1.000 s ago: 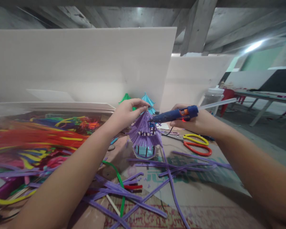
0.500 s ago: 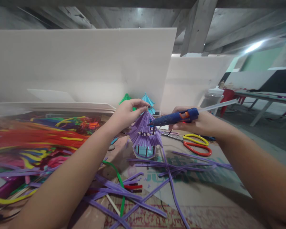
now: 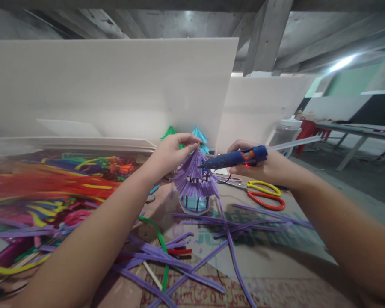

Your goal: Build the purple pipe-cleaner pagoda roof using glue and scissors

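Note:
A small purple pagoda point(image 3: 197, 184) made of pipe cleaners stands upright in front of me, with two roof tiers and a pale blue base. At its peak, my left hand point(image 3: 179, 147) pinches the tip between thumb and fingers. My right hand point(image 3: 259, 164) is wrapped round a blue hot glue gun point(image 3: 234, 158), a clear glue stick point(image 3: 295, 143) poking out of its back. The gun's nozzle points left and is at the upper roof; whether it touches I cannot tell. One long purple pipe cleaner point(image 3: 229, 239) trails from the lower roof toward me.
Scissors point(image 3: 266, 194) with yellow and red handles lie right of the pagoda. Loose purple pipe cleaners point(image 3: 179, 259) cover the near table, and a colourful heap point(image 3: 51, 184) lies left. Behind are a green roof point(image 3: 170, 131), a blue roof point(image 3: 197, 133), white boards point(image 3: 109, 85) and a clear jar point(image 3: 284, 132).
Almost nothing differs. The glue gun in my right hand has shifted very slightly, while my left hand stays at the peak.

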A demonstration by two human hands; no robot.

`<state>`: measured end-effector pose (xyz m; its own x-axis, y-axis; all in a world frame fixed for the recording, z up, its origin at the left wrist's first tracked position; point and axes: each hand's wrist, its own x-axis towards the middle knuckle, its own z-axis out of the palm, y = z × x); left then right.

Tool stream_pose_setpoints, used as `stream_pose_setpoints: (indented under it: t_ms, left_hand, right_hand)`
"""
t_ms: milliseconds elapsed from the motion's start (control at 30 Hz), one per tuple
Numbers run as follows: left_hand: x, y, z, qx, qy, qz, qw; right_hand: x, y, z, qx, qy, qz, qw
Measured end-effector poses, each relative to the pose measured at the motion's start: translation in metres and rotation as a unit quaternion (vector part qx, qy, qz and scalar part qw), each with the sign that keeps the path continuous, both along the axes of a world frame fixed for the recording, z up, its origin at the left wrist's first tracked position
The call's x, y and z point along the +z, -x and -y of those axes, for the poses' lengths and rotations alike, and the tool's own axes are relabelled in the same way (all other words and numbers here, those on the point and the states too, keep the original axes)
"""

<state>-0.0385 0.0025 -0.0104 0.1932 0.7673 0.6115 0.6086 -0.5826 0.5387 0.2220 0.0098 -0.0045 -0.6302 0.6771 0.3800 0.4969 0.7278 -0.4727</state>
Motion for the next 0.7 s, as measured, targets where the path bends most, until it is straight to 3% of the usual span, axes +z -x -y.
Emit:
stream_pose_setpoints:
  t_ms: [700]
  left_hand:
    - [0.0012,-0.0008,0.0009,-0.007,-0.008,0.0,1.0]
  right_hand:
    - [0.0022,0.0019,0.0018,0.003,-0.034,0.032,0.999]
